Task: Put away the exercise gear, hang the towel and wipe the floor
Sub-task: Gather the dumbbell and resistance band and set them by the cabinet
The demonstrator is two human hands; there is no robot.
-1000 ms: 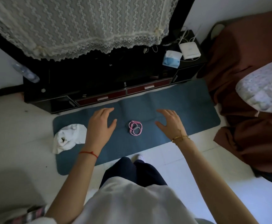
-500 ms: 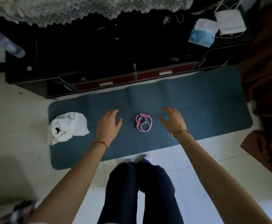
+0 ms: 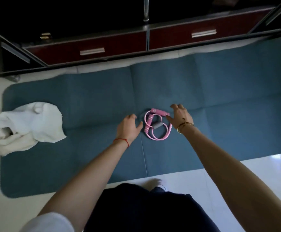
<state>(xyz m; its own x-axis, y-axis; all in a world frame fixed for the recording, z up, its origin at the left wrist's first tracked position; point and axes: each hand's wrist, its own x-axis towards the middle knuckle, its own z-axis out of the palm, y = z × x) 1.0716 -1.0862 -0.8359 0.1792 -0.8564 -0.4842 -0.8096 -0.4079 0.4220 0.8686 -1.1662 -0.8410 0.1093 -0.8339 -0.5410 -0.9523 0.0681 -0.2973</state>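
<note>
We have dropped closer, left hand [image 3: 129, 125] and right hand [image 3: 180, 116] now flanking the pink resistance band [image 3: 156, 125] (both grips wide, nothing held), pickup imminent.

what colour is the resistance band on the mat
Pink, with a grey middle piece; the resistance band shows clearly in the head view.

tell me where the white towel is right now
In the head view the white towel lies crumpled on the blue mat's left end, partly on the floor, left of the left hand.

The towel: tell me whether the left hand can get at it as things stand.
Probably yes. The towel lies uncovered at the mat's left end, with bare mat between it and the open left hand.
</note>
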